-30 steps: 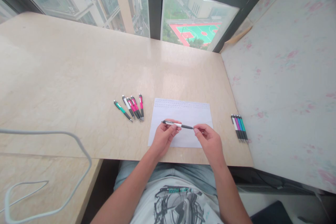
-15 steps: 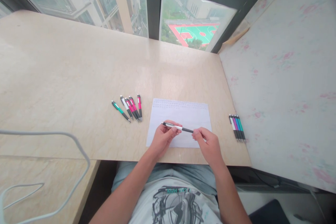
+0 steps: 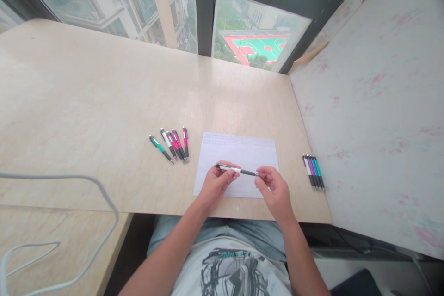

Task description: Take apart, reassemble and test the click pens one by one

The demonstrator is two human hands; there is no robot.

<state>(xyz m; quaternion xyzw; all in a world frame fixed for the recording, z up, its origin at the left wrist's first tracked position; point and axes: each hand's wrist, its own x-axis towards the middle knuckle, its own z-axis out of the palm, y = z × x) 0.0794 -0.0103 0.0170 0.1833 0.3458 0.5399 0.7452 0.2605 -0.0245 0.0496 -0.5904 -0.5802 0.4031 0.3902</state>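
My left hand (image 3: 218, 185) is closed around the white barrel of a ballpoint pen (image 3: 239, 171), which lies nearly level above the paper. Its clip end points left and its black grip and tip point right. At the tip, the thumb and fingers of my right hand (image 3: 275, 190) curl round the pen's end with a small gap showing between them. Beneath both hands lies a white sheet of paper (image 3: 239, 152) with rows of handwriting along its top edge.
Left of the paper lie a green pen (image 3: 161, 149), a white pen (image 3: 168, 141) and several pink pens (image 3: 185, 143). A row of several pens (image 3: 313, 171) lies by the wall (image 3: 374, 125). A pale cable (image 3: 100, 189) loops at the left; windows stand behind the desk (image 3: 104, 101).
The fingers of my right hand have loosened and shifted slightly at the pen's tip, showing more of it. My left hand keeps its hold. The view has tilted a little.
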